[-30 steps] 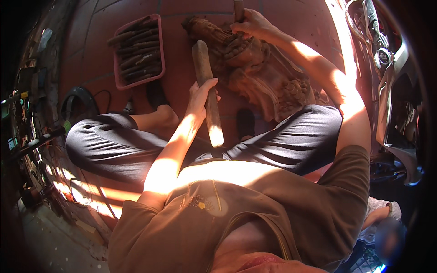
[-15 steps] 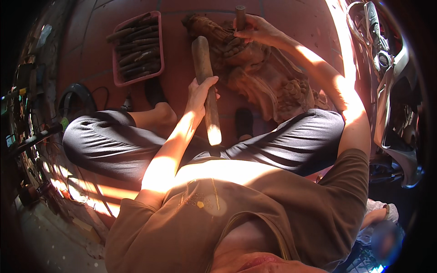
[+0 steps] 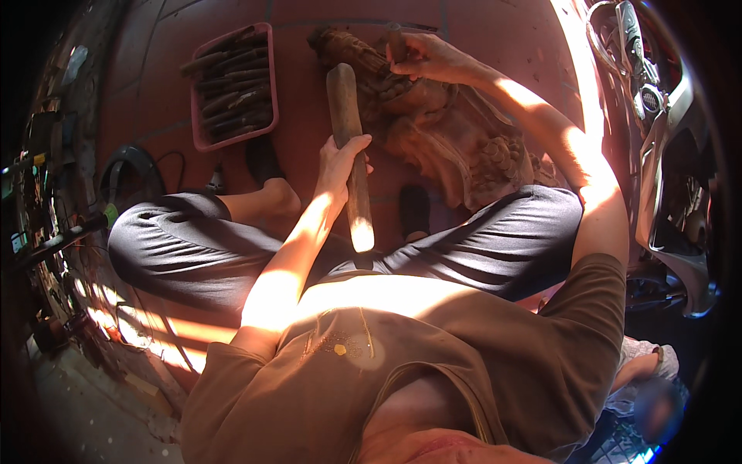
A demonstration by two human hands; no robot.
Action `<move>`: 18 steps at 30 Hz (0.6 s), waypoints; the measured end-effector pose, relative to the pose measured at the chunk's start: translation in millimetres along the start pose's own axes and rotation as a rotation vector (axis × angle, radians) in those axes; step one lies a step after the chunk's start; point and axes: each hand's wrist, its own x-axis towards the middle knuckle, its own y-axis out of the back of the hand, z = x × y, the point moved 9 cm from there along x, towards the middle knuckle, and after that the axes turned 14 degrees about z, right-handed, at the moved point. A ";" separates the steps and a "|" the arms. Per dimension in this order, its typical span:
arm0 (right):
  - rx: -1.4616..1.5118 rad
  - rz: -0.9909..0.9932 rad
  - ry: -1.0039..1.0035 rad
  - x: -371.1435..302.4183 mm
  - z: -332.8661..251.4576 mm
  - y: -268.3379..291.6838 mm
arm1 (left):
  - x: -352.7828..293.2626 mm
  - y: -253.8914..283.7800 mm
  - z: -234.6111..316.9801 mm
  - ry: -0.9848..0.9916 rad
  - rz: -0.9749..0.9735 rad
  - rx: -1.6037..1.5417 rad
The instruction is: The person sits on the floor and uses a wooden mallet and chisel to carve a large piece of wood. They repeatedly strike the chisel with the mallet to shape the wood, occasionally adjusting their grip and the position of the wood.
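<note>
We've got the L hand (image 3: 337, 165) closed around a long wooden club (image 3: 345, 104) approx. mid-length, thumb laid along the wood. Its thicker end points away from the body, the sunlit end back toward the lap; we'd say a grip near the middle helps balance the weight, tho that's our read.

R hand (image 3: 431, 59) grips a short, round tool handle (image 3: 397, 48) betw. thumb & fingers, over the far part of a brown carved ornamental piece (image 3: 429, 143). Handle's roughly upright; we can't see its lower end, so can't tell if it touches the carving. A fingertip hold prob. gives finer control of angle than a full fist.

The carving lies on the tiled floor (image 3: 510, 27), slanting from far-ctr. to near the R knee (image 3: 545, 203), prob. so both hands reach it w/o leaning much. Legs are folded wide, which leaves room for it in front.

Far L, a pink plastic tray (image 3: 273, 81) holds a bundle of handled tools (image 3: 236, 99), mostly lying side by side, prob. for easy picking. One end pokes over the L rim.
</note>
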 end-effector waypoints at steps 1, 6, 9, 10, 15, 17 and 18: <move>-0.020 -0.003 0.010 0.0 -0.8 -0.3 | -0.2 -0.3 0.3 -0.002 -0.002 0.003; -0.040 -0.030 0.054 -1.5 -6.3 -5.8 | -1.7 -0.4 2.4 -0.015 0.003 0.010; -0.078 -0.036 0.041 -3.5 -11.8 -5.7 | -2.1 -0.4 2.1 -0.008 0.006 0.006; -0.097 -0.037 0.034 -4.3 -13.2 -5.4 | -2.2 -0.7 2.2 -0.004 0.006 0.002; -0.183 -0.025 0.166 -4.3 -26.7 -8.2 | -5.1 -1.1 15.3 -0.095 0.028 0.016; -0.240 -0.031 0.231 -5.1 -32.4 -8.8 | -9.7 -1.8 28.3 -0.165 0.041 0.057; -0.248 -0.045 0.238 -5.1 -35.8 -8.5 | -12.8 -1.8 36.2 -0.218 0.039 0.053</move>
